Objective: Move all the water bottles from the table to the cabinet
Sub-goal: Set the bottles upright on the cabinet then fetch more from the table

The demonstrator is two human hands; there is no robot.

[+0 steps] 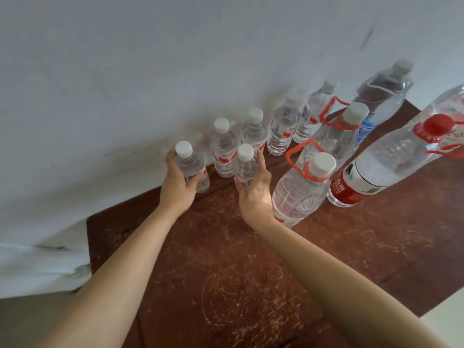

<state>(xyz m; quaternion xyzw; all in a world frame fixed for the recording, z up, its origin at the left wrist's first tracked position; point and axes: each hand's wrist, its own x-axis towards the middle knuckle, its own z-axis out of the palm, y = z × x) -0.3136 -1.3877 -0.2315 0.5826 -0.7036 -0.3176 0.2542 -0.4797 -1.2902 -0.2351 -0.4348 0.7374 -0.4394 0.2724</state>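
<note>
Water bottles of clear plastic crowd the far side of the scratched brown wooden table (226,272). None has gone to the cabinet, which is nowhere in view.

Nearest me is tabletop under both forearms. My left hand (177,189) is wrapped round a small white-capped bottle (192,169), fingers curled across its front. My right hand (254,194) sits against a second small bottle (245,167), thumb on one side and forefinger laid straight up the other. Whether it has truly clamped I cannot tell.

Hard against the right of that hand stands a large bottle with a red carry loop (301,194). A knuckle swung outward on the lift could rock it. Just beyond my two grips, a row of small bottles (223,151) runs along the white wall (150,71). Lifting at a slant could clip the nearest caps and topple them like skittles. A loose pinch on thin, smooth plastic could also let the right-hand bottle slide.

Farther right of my grip are another red-looped bottle (334,139) and a big red-capped bottle with a red label (376,169). Farthest is a blurred jug with a pale handle (381,96).

Something clear, perhaps one more bottle, is cut off by the right edge. The farthest small bottles smear into the wall.
</note>
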